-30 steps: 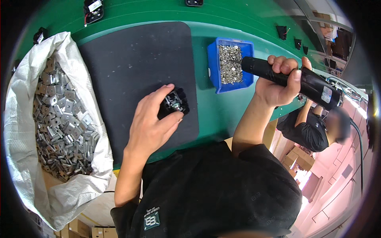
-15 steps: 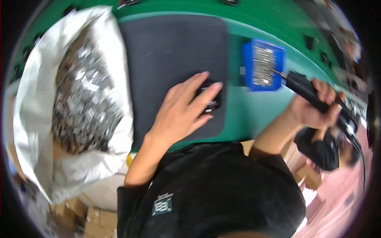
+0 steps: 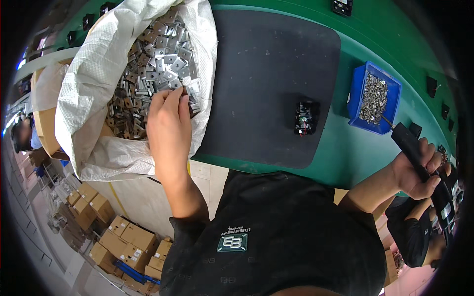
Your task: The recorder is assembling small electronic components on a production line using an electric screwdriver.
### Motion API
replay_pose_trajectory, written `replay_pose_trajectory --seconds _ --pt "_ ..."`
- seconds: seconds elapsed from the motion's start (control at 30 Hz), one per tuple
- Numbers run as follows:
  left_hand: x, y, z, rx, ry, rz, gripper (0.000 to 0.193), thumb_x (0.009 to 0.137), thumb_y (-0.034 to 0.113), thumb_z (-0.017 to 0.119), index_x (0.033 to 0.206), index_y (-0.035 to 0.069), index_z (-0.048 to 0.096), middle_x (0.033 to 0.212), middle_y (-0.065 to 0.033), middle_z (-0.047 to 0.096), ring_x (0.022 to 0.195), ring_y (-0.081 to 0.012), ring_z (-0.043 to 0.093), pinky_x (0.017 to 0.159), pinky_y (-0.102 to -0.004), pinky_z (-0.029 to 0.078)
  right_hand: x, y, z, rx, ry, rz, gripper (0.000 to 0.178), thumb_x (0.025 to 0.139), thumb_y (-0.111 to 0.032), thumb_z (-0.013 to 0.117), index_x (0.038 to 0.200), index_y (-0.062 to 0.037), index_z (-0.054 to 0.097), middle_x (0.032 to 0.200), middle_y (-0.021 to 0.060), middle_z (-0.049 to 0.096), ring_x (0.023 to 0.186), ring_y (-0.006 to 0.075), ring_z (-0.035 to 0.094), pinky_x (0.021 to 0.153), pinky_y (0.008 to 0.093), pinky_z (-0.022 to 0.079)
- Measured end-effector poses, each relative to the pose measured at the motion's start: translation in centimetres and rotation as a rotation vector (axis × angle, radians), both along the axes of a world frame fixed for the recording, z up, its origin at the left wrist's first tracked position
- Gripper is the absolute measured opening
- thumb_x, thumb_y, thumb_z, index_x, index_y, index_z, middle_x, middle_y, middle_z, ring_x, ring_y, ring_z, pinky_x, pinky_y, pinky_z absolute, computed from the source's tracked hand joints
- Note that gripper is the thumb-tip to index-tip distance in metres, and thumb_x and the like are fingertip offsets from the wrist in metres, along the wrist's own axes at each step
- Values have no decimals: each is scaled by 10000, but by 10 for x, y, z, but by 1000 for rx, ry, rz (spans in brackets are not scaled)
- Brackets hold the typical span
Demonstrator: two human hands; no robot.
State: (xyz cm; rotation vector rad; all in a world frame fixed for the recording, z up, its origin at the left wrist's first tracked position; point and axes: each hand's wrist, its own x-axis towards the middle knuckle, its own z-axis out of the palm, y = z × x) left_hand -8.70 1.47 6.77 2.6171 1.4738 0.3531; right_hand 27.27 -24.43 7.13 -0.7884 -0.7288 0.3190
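Note:
My left hand (image 3: 169, 128) reaches into a white woven sack (image 3: 94, 103) on the left, thumb and fingers pinched together among small metal plates (image 3: 165, 59) with holes. Whatever lies between those fingertips is hidden. In my right hand (image 3: 419, 170) is a black electric screwdriver (image 3: 411, 148). Its thin bit points left and up, with the tip at the screws (image 3: 374, 98) in a blue bin (image 3: 356, 93). A small black device housing (image 3: 307, 118), with electronics and a bit of red wire showing, lies on the dark mat (image 3: 266, 74), apart from both hands.
The mat lies on a green worktable (image 3: 340, 153). Across the far green surface (image 3: 395, 34) sit more black housings (image 3: 342, 7). Cardboard boxes (image 3: 129, 239) are stacked on the floor at lower left. Another person in black (image 3: 410, 232) is at lower right.
My left hand has left the black housing and moved left into the sack. The screwdriver remains in my right hand, its tip still at the screw bin. The whole view has shifted.

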Motion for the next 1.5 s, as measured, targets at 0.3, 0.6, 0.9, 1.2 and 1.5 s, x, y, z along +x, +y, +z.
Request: replay_pose_trajectory --seconds 0.3,0.6,0.9,1.2,1.5 --pt "7 6 0 -201 24 15 155 800 43 671 938 7 609 887 -160 610 812 -355 598 708 -408 474 -6 -11 -7 7 -9 -24 334 851 -295 613 1156 -174 552 821 -16 585 764 131 511 808 345 359" --pt "4 9 1 -219 18 57 191 790 74 706 946 9 618 870 -135 615 763 -265 613 699 -347 487 -13 -10 -4 19 2 -19 340 852 -298 619 1162 -179 547 827 -17 574 763 121 511 803 331 358" --pt "3 7 -3 -297 -12 114 222 791 143 728 902 -13 617 830 -152 637 726 -276 616 678 -360 486 -11 -14 -5 25 -5 9 365 850 -294 625 1184 -176 534 832 -10 567 782 125 514 807 336 359" --pt "4 0 -5 -281 -310 145 113 927 95 611 934 -14 582 799 -69 661 647 -74 537 624 -225 466 -36 14 9 -13 -15 -85 357 850 -279 622 1175 -145 565 811 -26 548 757 115 477 809 318 353" --pt "57 -49 -13 -725 -516 -71 118 844 2 676 958 -19 656 840 -69 698 732 -79 630 656 -213 499 -36 16 8 -59 -38 -74 343 859 -258 626 1178 -149 558 792 -28 533 737 113 476 794 316 357"
